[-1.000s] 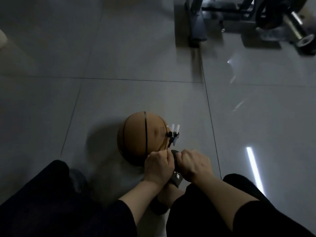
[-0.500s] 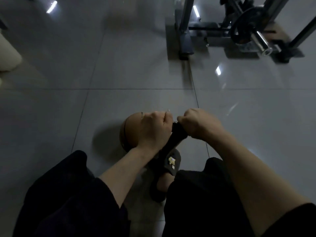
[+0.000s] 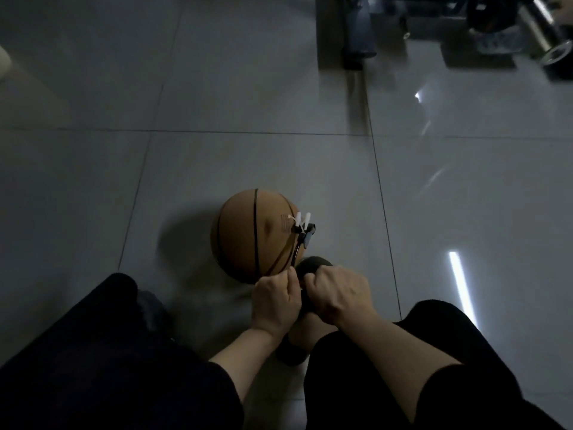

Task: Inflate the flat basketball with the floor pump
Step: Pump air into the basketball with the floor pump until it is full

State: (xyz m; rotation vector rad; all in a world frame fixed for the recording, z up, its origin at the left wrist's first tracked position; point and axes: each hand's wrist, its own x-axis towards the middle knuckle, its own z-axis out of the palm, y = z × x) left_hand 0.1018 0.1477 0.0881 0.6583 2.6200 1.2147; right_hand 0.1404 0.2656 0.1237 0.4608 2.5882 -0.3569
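Open tile all round, crowded only near and far right.

The glossy grey tiled floor (image 3: 217,88) lies bare to the left, far and right of the brown dented basketball (image 3: 251,234). The ball's right flank carries a black hose head with white clips (image 3: 302,228). Just near it, the left hand (image 3: 276,302) and right hand (image 3: 336,293) sit close together, black-clad knees flanking. Dark metal gym equipment (image 3: 449,26) blocks the far right.

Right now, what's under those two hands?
The left hand and right hand grip a dark pump handle, mostly covered by them. Below shows a slippered foot. The pump's body and base are hidden.
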